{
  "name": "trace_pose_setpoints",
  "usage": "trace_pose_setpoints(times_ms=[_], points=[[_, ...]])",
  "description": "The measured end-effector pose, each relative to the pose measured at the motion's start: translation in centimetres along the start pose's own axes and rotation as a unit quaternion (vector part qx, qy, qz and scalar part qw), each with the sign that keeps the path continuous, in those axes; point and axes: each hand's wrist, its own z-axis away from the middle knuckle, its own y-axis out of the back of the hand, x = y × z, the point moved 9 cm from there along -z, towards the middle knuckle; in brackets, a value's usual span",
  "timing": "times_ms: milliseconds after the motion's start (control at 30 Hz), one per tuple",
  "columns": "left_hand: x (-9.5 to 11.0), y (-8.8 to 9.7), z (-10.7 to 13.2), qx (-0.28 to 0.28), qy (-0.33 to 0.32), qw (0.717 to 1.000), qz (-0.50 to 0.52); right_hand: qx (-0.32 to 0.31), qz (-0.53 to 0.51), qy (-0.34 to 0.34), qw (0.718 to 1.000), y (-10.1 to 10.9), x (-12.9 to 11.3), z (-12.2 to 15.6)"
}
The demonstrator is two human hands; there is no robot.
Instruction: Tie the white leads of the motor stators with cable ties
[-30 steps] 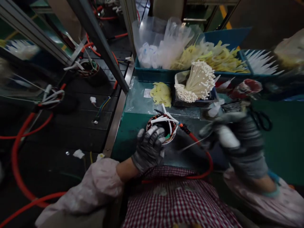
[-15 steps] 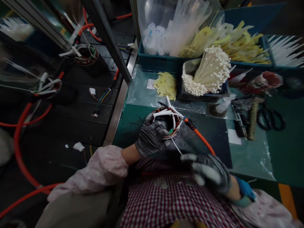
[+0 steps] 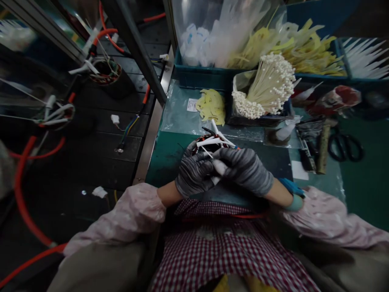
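Note:
A motor stator (image 3: 194, 148) with copper windings and white sleeves (image 3: 209, 142) stands on the bench in front of me, mostly covered by my gloved hands. My left hand (image 3: 196, 172) is closed round its near left side. Pinched in the fingertips of my right hand (image 3: 246, 168), at the near right rim, is a thin white cord (image 3: 207, 151) that slants across the stator's opening. The two hands nearly touch, and the cord's far end is hidden among the windings.
Behind the stator lie yellow insulation pieces (image 3: 211, 106) and a box of thin white sticks (image 3: 267, 91). Scissors (image 3: 345, 147) and a wooden-handled tool (image 3: 323, 150) lie to the right. Left of a metal post (image 3: 136, 48), other stators (image 3: 106, 75) with orange cables sit on a dark slatted surface.
My right hand has moved up and left from the bench's near side to the stator's rim, bringing the white cord over the opening. My left hand stays on the stator.

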Motion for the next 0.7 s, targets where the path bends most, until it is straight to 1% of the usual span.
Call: trace_pose_setpoints(times_ms=[33, 100, 133, 167, 200, 300, 367, 467, 533, 600, 700], points=[[-0.1, -0.1, 0.2, -0.010, 0.002, 1.000, -0.011, 0.005, -0.068, 0.008, 0.998, 0.4, -0.1, 0.3], [-0.4, -0.5, 0.5, -0.034, 0.008, 0.999, -0.029, -0.011, -0.204, 0.015, 0.979, 0.7, -0.1, 0.9], [-0.5, -0.7, 0.7, -0.051, 0.012, 0.998, -0.031, -0.026, -0.252, 0.012, 0.967, 0.8, 0.0, 1.2], [-0.7, -0.9, 0.8, -0.068, 0.018, 0.997, -0.030, -0.040, -0.274, 0.005, 0.961, 0.7, 0.1, 1.3], [-0.8, -1.1, 1.0, -0.085, 0.025, 0.996, -0.026, -0.040, -0.281, -0.004, 0.959, 0.8, 0.4, 1.4], [-1.1, -1.5, 1.2, -0.108, 0.039, 0.993, -0.018, 0.018, -0.265, -0.033, 0.964, 1.4, 1.6, 1.5], [-1.1, -1.4, 1.2, -0.102, 0.036, 0.994, -0.018, 0.046, -0.253, -0.040, 0.966, 1.5, 1.9, 1.6], [-0.8, -1.2, 1.1, -0.075, 0.017, 0.997, -0.026, 0.054, -0.251, -0.032, 0.966, 1.2, 1.8, 1.7], [-0.7, -0.8, 1.0, -0.048, 0.008, 0.999, -0.023, 0.060, -0.242, -0.020, 0.968, 1.2, 1.8, 1.8], [-0.6, -0.5, 0.9, -0.031, 0.006, 0.999, -0.015, 0.059, -0.216, 0.013, 0.975, 1.2, 1.7, 2.0], [-0.6, -0.7, 0.8, -0.042, 0.009, 0.999, 0.000, 0.002, -0.148, 0.088, 0.985, 0.1, 1.1, 2.7]])
